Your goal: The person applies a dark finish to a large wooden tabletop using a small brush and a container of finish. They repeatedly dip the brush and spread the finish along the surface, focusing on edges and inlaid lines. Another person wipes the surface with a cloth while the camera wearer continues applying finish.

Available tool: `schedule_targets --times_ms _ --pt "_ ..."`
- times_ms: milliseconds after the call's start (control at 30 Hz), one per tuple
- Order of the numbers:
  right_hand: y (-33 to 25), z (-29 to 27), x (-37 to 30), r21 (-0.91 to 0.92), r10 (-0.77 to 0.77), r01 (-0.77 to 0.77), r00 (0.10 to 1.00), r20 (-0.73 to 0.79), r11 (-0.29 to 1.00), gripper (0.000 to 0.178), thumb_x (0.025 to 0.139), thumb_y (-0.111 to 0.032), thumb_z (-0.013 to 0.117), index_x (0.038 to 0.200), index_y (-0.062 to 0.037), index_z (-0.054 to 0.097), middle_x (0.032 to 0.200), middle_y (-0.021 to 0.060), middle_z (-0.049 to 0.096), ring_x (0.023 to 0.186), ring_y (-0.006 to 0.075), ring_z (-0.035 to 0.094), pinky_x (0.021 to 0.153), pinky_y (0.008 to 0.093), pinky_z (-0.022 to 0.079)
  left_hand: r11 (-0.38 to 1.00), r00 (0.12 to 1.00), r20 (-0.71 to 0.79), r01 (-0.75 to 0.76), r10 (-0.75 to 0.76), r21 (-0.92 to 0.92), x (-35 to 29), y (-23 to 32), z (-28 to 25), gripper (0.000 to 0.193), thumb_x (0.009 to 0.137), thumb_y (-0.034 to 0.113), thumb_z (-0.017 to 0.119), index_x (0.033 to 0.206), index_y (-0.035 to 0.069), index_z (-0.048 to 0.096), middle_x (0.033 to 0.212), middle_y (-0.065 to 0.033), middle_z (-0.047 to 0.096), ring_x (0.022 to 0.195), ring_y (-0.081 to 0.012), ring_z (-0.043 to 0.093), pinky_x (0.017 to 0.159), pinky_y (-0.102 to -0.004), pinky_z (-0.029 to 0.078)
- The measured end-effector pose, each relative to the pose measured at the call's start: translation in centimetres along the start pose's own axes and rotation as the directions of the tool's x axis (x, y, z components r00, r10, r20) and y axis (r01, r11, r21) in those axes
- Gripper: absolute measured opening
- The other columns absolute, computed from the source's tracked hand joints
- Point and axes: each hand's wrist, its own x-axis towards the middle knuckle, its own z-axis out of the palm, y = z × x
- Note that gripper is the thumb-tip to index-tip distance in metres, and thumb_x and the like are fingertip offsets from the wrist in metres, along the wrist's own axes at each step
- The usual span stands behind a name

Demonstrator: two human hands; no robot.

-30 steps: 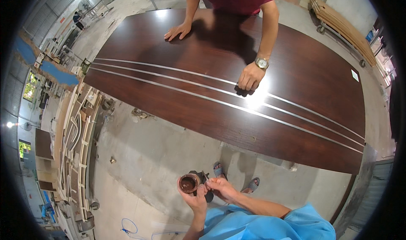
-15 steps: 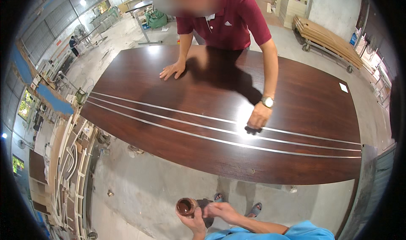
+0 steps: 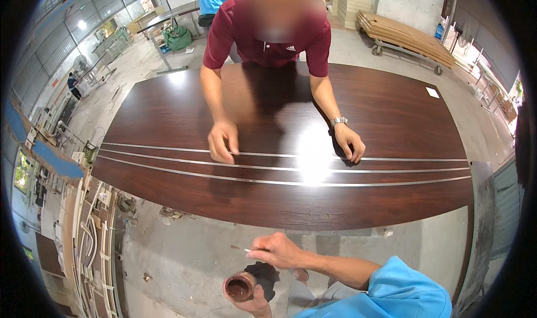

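Right hand: the right hand [image 3: 279, 249] is held over the concrete floor [image 3: 184, 262], just short of the near edge of the tabletop [image 3: 391, 116]; its fingers are closed in a pinch on a thin stick [image 3: 241, 249], pale at the tip and perhaps a fine brush, which points to the person's left

Left hand: the left hand [image 3: 258, 305] is at the lower edge of the view, curled round the small round pot [image 3: 239, 288] from below and gripping it; the pot is upright with dark brown liquid showing in its mouth; a dark rag or pad [image 3: 265, 274] lies just beside it, and whether the hand also holds that I cannot tell

Tabletop: a long dark wood panel with three pale inlay strips [image 3: 279, 175] running its length, nearer the near edge than the far one; a glare patch sits on the strips right of centre

Co-worker: a person in a red shirt [image 3: 263, 38] leans in from the far edge, both hands flat on the strips

Step in hand: by my reading, the stick is loaded or about to be, between pot and panel; touch-up work on the near edge or the strips seems likely

Next move calls for: a steady carry across the gap to the near edge without dripping; a light, narrow touch kept off the pale strips; the pot kept level meanwhile
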Motion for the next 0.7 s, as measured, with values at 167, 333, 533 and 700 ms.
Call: schedule_targets --times_ms 167,333,533,700 --pt "1.8 -1.0 -12.6 0.043 0.285 -0.285 0.958 0.005 0.957 0.024 0.096 -0.027 0.067 0.09 -0.0038 0.068 0.07 0.0173 0.062 0.062 0.0306 0.06 0.06 0.0411 0.048 0.999 1.0 -0.013 -0.025 0.025 0.033 -5.5 2.7 -1.6 0.088 0.073 0.02 0.088 0.142 -0.005 0.039 0.13 -0.0214 0.054 0.12 -0.0307 0.055 0.104 -0.0431 0.048" --pt "2.9 -7.9 -32.7 -0.079 0.572 -0.595 0.796 -0.199 0.8 0.018 0.094 -0.023 0.068 0.099 -0.0061 0.074 0.067 0.0138 0.062 0.057 0.0247 0.058 0.058 0.0352 0.047 0.999 0.995 0.095 0.043 -0.04 -0.021 -15.1 5.4 0.0 0.086 0.07 0.022 0.086 0.138 -0.002 0.038 0.123 -0.0156 0.051 0.108 -0.026 0.057 0.092 -0.038 0.052" --pt "0.4 -19.1 -57.4 0.207 0.649 -0.649 0.572 -0.501 0.732 0.018 0.095 -0.014 0.063 0.1 -0.0007 0.074 0.067 0.0059 0.065 0.061 0.0123 0.06 0.058 0.0293 0.047 0.995 0.941 0.333 -0.027 0.059 -0.1 -33.6 10.6 6.6 0.077 0.075 0.016 0.081 0.137 0.0 0.038 0.118 -0.0134 0.055 0.108 -0.022 0.059 0.096 -0.037 0.051" --pt "-2.4 -28.2 -75.6 0.226 0.512 -0.524 0.501 -0.697 0.821 0.019 0.096 -0.012 0.061 0.102 0.0021 0.072 0.066 0.0026 0.063 0.063 0.0099 0.059 0.059 0.0265 0.047 0.989 0.852 0.522 0.048 0.03 -0.137 -50.5 17.3 13.4 0.079 0.074 0.011 0.088 0.135 0.0 0.039 0.123 -0.0145 0.055 0.113 -0.0216 0.06 0.097 -0.0358 0.052"
